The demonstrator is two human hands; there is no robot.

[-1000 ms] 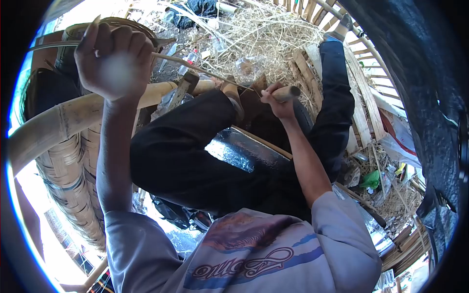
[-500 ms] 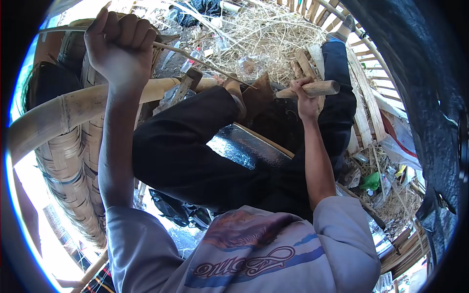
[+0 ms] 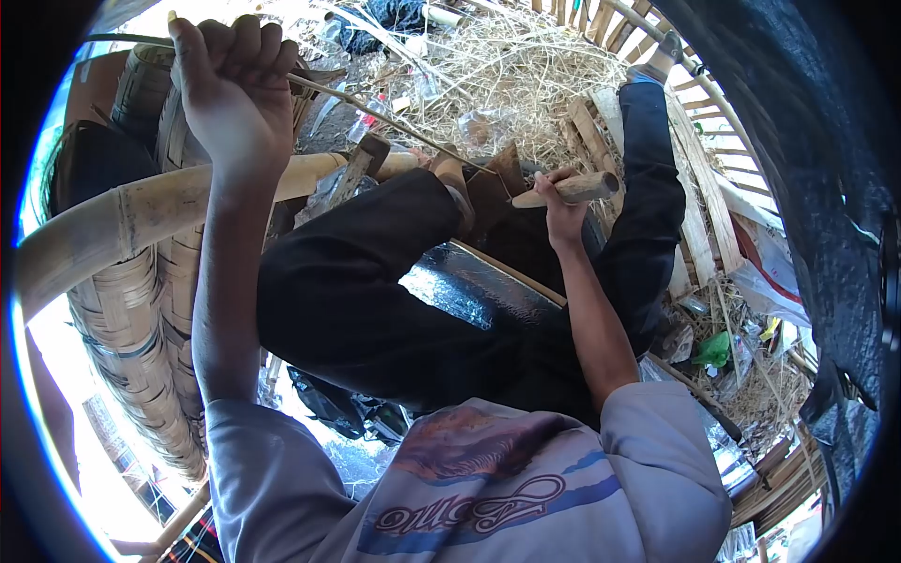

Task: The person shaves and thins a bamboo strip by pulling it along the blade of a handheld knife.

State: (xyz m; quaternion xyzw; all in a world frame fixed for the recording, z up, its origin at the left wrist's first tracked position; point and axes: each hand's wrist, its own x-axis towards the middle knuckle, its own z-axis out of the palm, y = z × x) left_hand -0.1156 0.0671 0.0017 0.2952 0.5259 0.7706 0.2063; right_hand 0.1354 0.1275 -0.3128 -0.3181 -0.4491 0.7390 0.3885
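My left hand, raised at the upper left, is closed around a thin bamboo strip. The strip slants down to the right and ends by a brown flap near my bent leg's foot. My right hand grips a knife by its thick, pale wooden handle. Its blade is hard to make out against the dark background. The handle's narrow end points left, close to the strip's lower end.
A thick bamboo pole crosses the left side, above woven bamboo baskets. A wooden-handled tool leans near my knee. Straw and scraps litter the ground ahead. Wooden slats lie right of my outstretched leg, beside a dark tarp.
My right hand and the knife have moved left and slightly down, nearer the strip's end. My left hand has shifted slightly, with the strip still in its grip.
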